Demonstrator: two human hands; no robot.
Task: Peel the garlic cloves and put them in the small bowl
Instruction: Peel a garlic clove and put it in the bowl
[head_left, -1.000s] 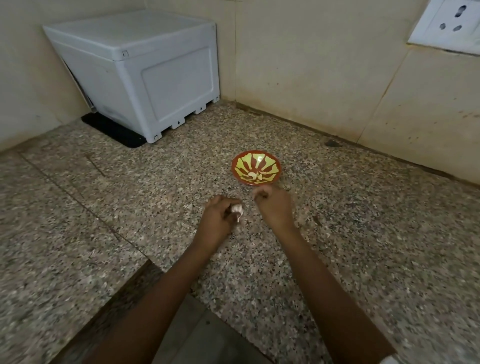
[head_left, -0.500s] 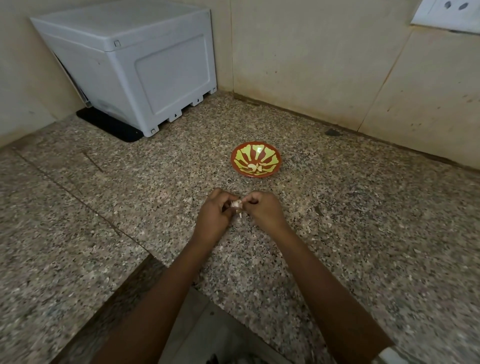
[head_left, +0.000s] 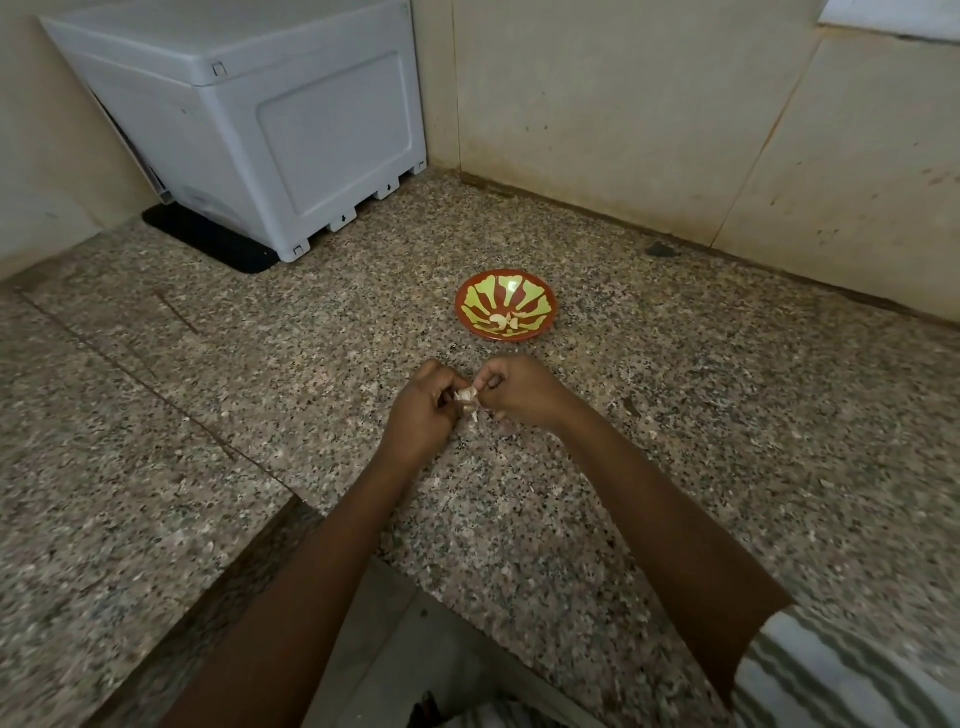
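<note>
1. Underneath everything, a speckled granite counter is stretching from the near edge to the tiled wall.
2. Far left, a white plastic box is sitting on a black mat in the corner, well apart from the hands.
3. Both bare forearms are reaching forward over the counter, and a striped sleeve is showing at the lower right.
4. The left hand is curling its fingers round a garlic clove, holding it just above the counter.
5. The right hand is pinching the same clove from the other side, fingertips meeting the left hand's.
6. The small bowl, red with a yellow-green pattern, is standing on the counter just beyond the hands, not touching them.
7. A few pale peeled cloves are lying in the bowl's bottom.
8. The clove between the hands is showing whitish, papery skin; how much is peeled off I cannot tell.
</note>
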